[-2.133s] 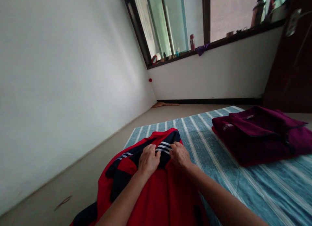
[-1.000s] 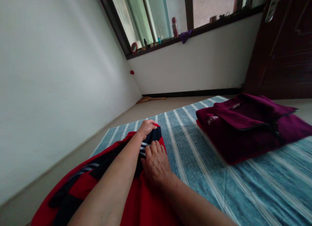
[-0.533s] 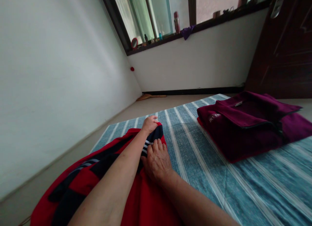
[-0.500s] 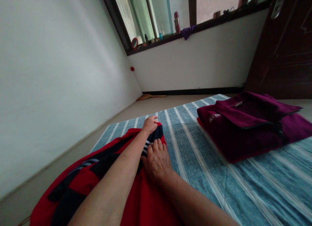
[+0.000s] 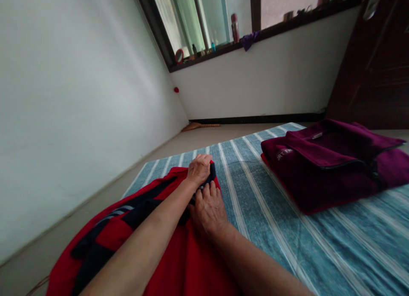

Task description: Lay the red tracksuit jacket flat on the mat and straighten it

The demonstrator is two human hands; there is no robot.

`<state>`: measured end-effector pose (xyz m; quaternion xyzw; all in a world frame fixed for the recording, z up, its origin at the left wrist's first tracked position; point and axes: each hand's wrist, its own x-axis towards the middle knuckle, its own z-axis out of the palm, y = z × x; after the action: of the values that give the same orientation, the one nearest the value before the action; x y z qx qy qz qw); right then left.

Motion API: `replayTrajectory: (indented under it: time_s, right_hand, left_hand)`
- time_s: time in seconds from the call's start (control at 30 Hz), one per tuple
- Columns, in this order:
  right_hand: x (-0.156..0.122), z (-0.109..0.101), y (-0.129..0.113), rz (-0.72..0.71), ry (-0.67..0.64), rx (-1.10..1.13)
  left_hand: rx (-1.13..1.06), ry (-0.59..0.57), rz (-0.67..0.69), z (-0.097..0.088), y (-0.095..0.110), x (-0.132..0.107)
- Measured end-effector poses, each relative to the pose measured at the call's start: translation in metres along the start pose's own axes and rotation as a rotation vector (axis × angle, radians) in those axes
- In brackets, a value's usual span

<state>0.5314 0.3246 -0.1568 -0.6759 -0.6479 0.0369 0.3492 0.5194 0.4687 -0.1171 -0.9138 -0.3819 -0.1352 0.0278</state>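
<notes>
Lying on striped sheet point(image 5: 265, 236), near-left side: one red-and-navy garment point(image 5: 191, 262). Left hand point(image 5: 200, 169): fingers curled at its far corner, grip hidden. Right hand point(image 5: 210, 210): fingers slightly parted, flattened upon it, nothing visibly pinched. Risk: creasing, should left-hand pull outrun right-hand pressure.

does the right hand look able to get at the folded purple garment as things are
Probably yes: only striped cloth seems to lie between the right hand and the folded purple garment, though that hand is on the red garment.
</notes>
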Motion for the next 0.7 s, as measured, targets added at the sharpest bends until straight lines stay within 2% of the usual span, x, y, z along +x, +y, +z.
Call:
replayTrajectory:
  time_s: [0.17,0.3,0.47,0.7]
  right_hand:
    - [-0.001,0.001,0.001,-0.026,0.049,-0.019]
    - [-0.002,0.002,0.002,-0.011,0.029,-0.047]
    - [-0.003,-0.003,0.000,0.016,0.002,-0.068]
    - [-0.004,0.002,0.003,0.021,0.005,-0.061]
  left_hand:
    - [-0.060,-0.123,0.144,0.008,-0.005,-0.010]
    - [-0.107,-0.122,0.171,0.008,-0.014,-0.011]
    - [-0.085,-0.043,0.055,-0.007,-0.030,-0.025]
    - [-0.017,-0.034,-0.100,-0.036,-0.066,-0.076]
